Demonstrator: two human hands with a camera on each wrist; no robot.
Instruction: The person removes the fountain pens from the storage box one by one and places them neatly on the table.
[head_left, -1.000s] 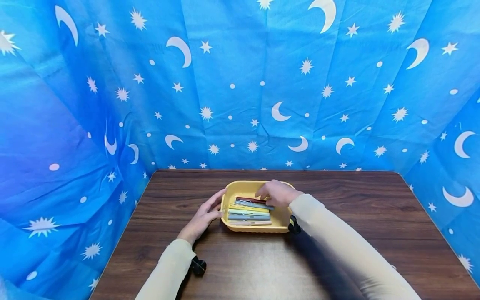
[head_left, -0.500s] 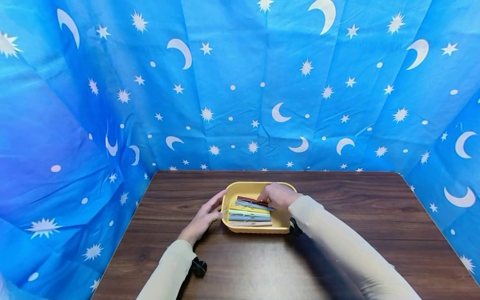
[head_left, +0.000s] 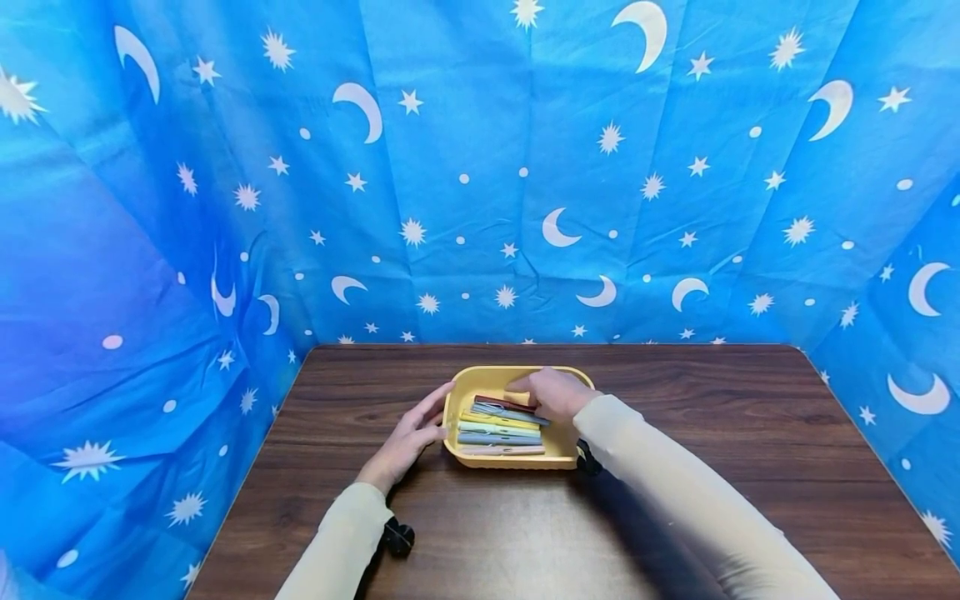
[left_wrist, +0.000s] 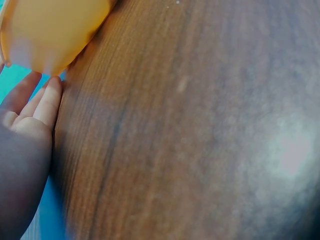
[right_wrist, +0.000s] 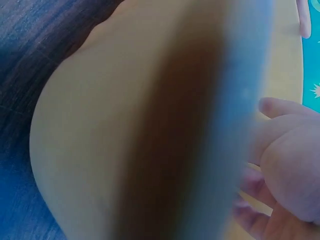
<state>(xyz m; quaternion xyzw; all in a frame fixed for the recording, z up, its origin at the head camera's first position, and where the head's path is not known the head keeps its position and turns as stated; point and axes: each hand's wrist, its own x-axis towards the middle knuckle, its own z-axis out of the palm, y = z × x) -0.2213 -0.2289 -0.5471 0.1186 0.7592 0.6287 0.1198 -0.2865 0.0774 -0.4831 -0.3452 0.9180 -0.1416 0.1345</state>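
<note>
Yellow round-cornered tray (head_left: 517, 461) holds multicoloured pens (head_left: 498, 437); left grip (head_left: 407, 436) spread against it, right grip (head_left: 555, 394) inside, hold unclear

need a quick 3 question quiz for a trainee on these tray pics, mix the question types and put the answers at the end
1. Which hand reaches into the yellow tray?
2. Which of the pens lies along the tray's near side? a) dark red b) yellow c) pink
3. True or false: the left hand is outside the tray, at its left end.

Key: 1. The right hand. 2. c, the pink pen. 3. True.
</note>
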